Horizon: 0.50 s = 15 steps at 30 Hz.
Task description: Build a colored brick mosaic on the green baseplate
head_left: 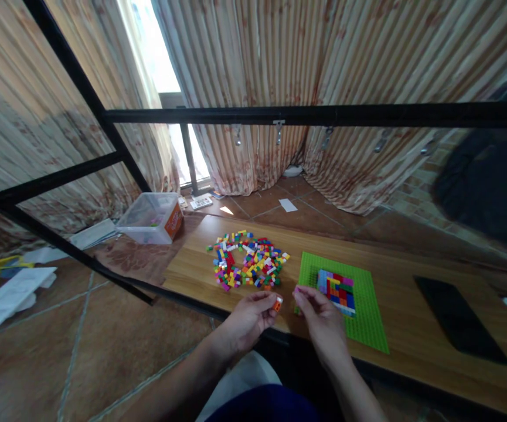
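orange brick pinched in your left hand grip, just over the surface's near edge | your right hand grip is clamped on a tiny pink brick by the green baseplate | loose brick pile sits toward the far-left corner | wooden surface

- Wooden table
- Loose brick pile at its left
- Green baseplate in the middle
- Black mat at right
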Available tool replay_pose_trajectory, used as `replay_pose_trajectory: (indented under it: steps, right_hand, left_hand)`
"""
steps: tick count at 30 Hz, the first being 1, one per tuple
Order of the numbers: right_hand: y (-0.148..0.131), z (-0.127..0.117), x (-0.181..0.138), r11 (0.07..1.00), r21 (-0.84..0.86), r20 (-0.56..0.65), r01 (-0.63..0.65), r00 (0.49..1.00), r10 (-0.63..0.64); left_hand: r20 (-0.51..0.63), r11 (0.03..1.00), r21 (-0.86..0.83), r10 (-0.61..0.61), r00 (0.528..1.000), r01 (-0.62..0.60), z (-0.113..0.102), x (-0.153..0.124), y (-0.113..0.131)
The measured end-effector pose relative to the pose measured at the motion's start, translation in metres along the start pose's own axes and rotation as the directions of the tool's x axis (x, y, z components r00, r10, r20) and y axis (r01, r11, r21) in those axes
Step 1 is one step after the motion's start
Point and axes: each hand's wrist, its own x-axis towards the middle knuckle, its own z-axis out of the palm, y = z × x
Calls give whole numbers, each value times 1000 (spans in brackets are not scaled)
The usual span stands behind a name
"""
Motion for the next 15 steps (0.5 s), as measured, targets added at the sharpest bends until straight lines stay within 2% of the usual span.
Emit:
replay_pose_trajectory:
  steps: [2, 4, 6, 9, 12, 15]
  right_hand:
    - [-1, 3, 17, 955, -278, 31, 100, 995, -95]
    - [-1, 9, 35, 835, -505, 107, 220, 976, -192]
    - [2, 18, 49, 704, -637, 187, 313, 949, -253]
    - [9, 30, 59, 604, -704, 253, 374, 927, -279]
    - [15, 36, 57, 617, -690, 248, 379, 924, -290]
    - [16, 35, 46, 658, -662, 215, 359, 932, -292]
  left_hand:
    - [-35, 998, 26, 51, 998, -50, -9, 3, 2]
    - [-83, 987, 112, 127, 988, -117, -17, 7, 4]
    - [-113, 940, 282, 230, 967, -190, -25, 13, 6]
    - [-63, 749, 585, 424, 904, -311, -32, 22, 10]
    - [34, 531, 760, 543, 839, -374, -36, 28, 13]
    - [41, 455, 811, 582, 812, -367, -37, 32, 12]
